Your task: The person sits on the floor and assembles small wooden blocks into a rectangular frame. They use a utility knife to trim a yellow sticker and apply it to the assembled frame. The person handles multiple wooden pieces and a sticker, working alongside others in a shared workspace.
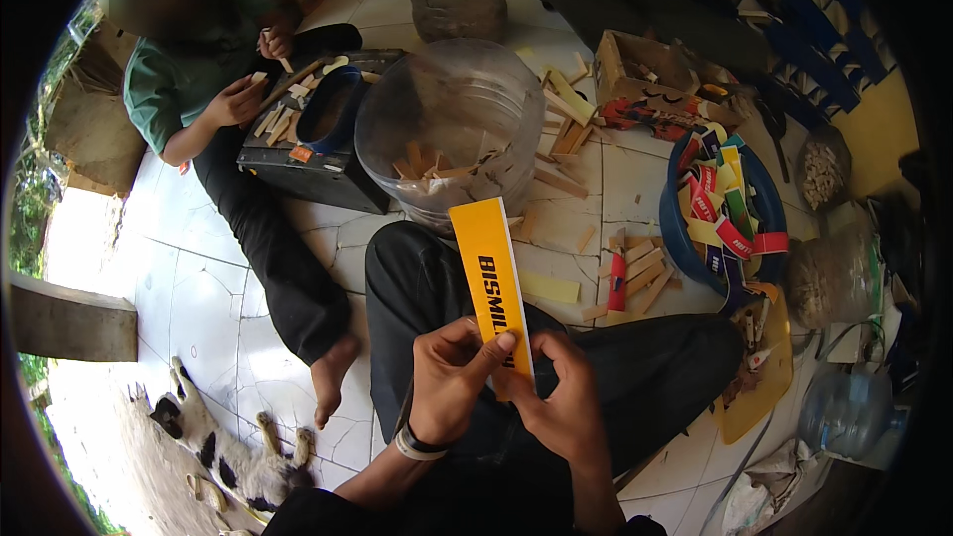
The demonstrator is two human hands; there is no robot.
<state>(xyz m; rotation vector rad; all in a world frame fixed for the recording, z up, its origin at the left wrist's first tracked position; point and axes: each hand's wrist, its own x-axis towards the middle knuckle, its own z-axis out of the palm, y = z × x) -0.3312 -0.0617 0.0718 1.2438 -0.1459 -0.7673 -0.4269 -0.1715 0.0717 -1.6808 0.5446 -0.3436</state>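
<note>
Between my two hands, above my crossed legs, a long yellow printed paper strip (480,256) stands nearly upright, its top leaning left. My left hand (449,373) grips its lower part, with the thumb lying across the print. At the strip's bottom right edge, my right hand (556,392) pinches it between thumb and fingers. A white band circles my left wrist. Beyond the strip stands a large clear plastic tub (452,119) with wood pieces in its bottom. Right of my knee, a blue basin (678,228) holds many coloured printed strips.
Small wooden sticks (650,278) and a pale yellow paper (549,287) lie on the tiles. At left, a person in a green shirt (164,89) handles sticks over a black box (328,184). A black-and-white cat (226,447) lies lower left. A yellow tray (769,377) sits right.
</note>
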